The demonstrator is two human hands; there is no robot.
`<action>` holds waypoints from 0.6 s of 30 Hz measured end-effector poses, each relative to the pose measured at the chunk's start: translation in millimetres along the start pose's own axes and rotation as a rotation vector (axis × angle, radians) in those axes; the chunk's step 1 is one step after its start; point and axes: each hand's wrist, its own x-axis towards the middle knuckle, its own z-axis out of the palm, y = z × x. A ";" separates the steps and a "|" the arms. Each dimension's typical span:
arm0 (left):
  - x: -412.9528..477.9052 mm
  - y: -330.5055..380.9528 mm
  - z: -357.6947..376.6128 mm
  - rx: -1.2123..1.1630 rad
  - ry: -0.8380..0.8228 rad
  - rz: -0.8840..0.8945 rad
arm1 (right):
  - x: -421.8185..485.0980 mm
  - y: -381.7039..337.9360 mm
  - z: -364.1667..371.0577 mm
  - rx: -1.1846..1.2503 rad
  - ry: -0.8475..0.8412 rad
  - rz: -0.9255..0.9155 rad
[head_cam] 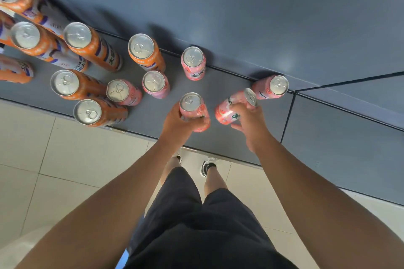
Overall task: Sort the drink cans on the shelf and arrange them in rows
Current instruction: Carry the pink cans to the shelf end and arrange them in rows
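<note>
My left hand (pixel 175 123) grips an upright pink can (pixel 192 106) near the front edge of the grey shelf (pixel 229 142), with my fingers (pixel 202 120) curled round its side. My right hand (pixel 250 123) holds a second pink can (pixel 227 111) just beside it. This one is tipped over, its lid pointing right and toward the back. My fingers lie over its upper side and my thumb sits underneath. I cannot tell whether either can touches the shelf. A corner pink can (pixel 272 88) stands at the back right, close to the tipped one's lid. Three more pink cans (pixel 193 63) stand further left, apart from each other, one of them near the back wall. The orange cans (pixel 87 112) crowd the left part of the shelf in a loose cluster. Below the shelf's front edge lies the pale tiled floor (pixel 65 159).
</note>
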 end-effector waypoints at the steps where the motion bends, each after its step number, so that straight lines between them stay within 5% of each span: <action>1: -8.3 3.1 -3.7 -0.028 -0.032 -0.024 | -7.7 1.3 -4.1 0.013 -0.021 0.024; 18: -102.8 130.6 -64.4 -0.550 -0.499 -0.108 | -132.9 -90.6 -0.4 0.685 -0.480 -0.194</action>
